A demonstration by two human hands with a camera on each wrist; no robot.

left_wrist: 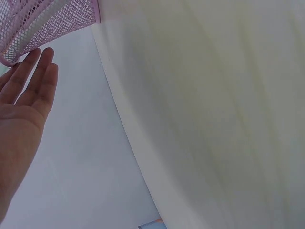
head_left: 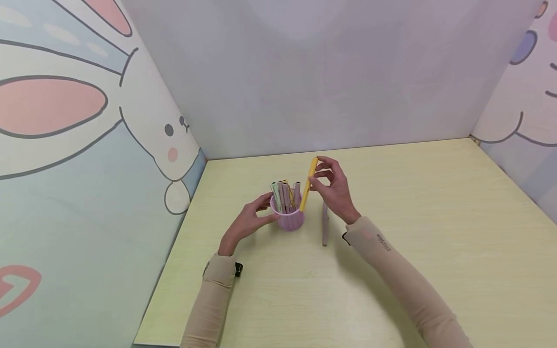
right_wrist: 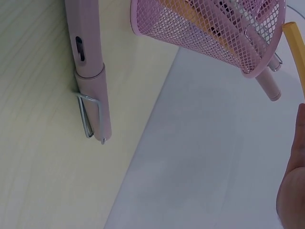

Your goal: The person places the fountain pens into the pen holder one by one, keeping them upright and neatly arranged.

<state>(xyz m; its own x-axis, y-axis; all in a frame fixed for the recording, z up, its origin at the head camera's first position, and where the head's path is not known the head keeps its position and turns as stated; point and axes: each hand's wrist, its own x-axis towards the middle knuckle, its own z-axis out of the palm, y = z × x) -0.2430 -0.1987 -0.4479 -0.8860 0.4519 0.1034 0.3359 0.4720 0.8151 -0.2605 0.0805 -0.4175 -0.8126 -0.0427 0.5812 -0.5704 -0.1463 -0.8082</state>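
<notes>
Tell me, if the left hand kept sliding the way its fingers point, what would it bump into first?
The left hand would meet the pink mesh pen cup almost at once: its straight fingertips lie right at the cup's wall, touching or nearly so, though the exact gap is unclear.

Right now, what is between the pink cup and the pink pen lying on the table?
Only the yellow pen, held tilted above that gap by the right hand. In the head view, the table between cup and pink pen is bare.

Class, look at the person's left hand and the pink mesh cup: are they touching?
Touching. In the left wrist view the straight fingertips of the left hand meet the pink mesh cup at its rim; the head view agrees, showing the hand against the cup's side.
</notes>
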